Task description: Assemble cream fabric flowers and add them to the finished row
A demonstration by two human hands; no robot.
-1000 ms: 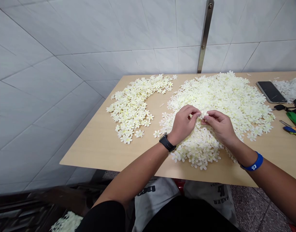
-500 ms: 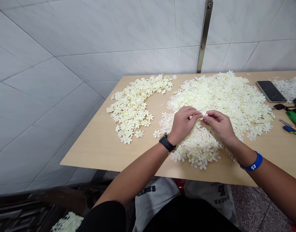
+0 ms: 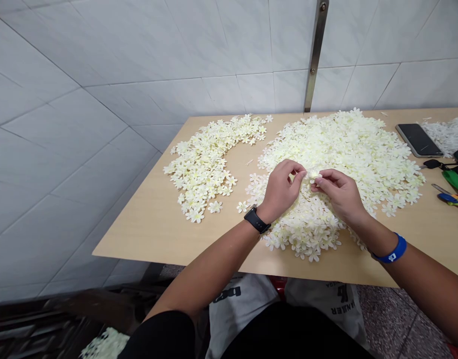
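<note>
Over the big heap of cream fabric flowers (image 3: 348, 149) my two hands meet at one small flower (image 3: 313, 174). My left hand (image 3: 281, 187), black watch on the wrist, pinches it from the left with thumb and fingertips. My right hand (image 3: 339, 192), blue band on the wrist, pinches the same flower from the right. A thinner, curved spread of separated flowers (image 3: 210, 159) lies on the left part of the wooden table (image 3: 150, 219).
A dark phone (image 3: 418, 139) lies at the back right, beside another white flower pile (image 3: 447, 132). Scissors (image 3: 451, 198), a green tool (image 3: 455, 182) and a black item sit at the right edge. White tiled wall behind. More flowers (image 3: 105, 344) lie on the floor, lower left.
Both hands stay at the same spot; my left fingers have shifted slightly on the small flower. The view tilted a little.
</note>
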